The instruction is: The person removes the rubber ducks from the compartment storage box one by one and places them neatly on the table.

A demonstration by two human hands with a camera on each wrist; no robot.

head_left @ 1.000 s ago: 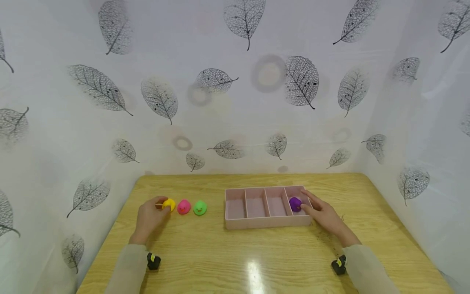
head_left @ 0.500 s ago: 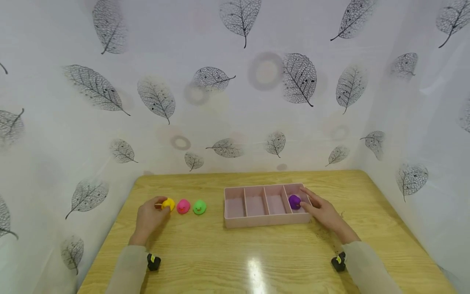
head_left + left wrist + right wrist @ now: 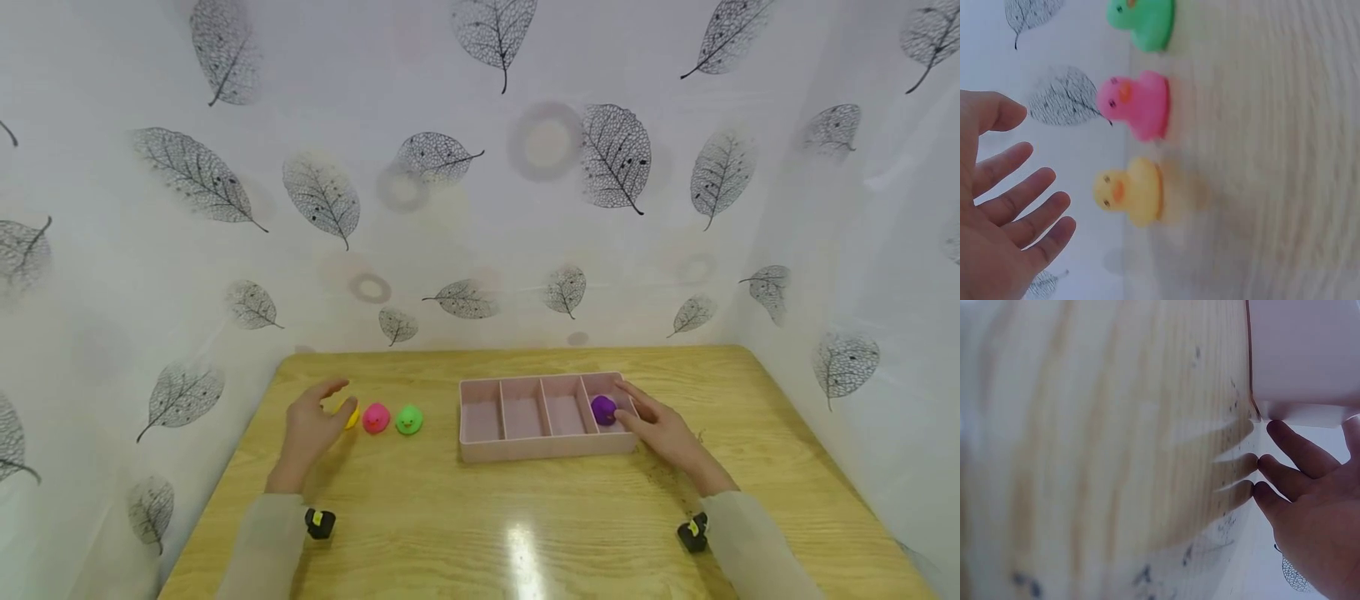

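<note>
A yellow rubber duck stands on the table, with a pink duck and a green duck lined up to its right. My left hand hovers beside the yellow duck, fingers spread and thumb apart, holding nothing; the wrist view shows a gap between them. A pink box with divided compartments stands right of the ducks, and a purple duck lies in its rightmost compartment. My right hand holds the box's right end, thumb over the rim beside the purple duck, other fingertips outside at the far corner.
The wooden table is bounded at the back and sides by a white leaf-printed curtain. Small dark marks dot the tabletop near the right hand. A black device sits at the left wrist, another at the right.
My left hand has let go of the yellow duck; its fingers have spread and drawn slightly up and away. The right hand stays at the box, and the ducks stand as before.
</note>
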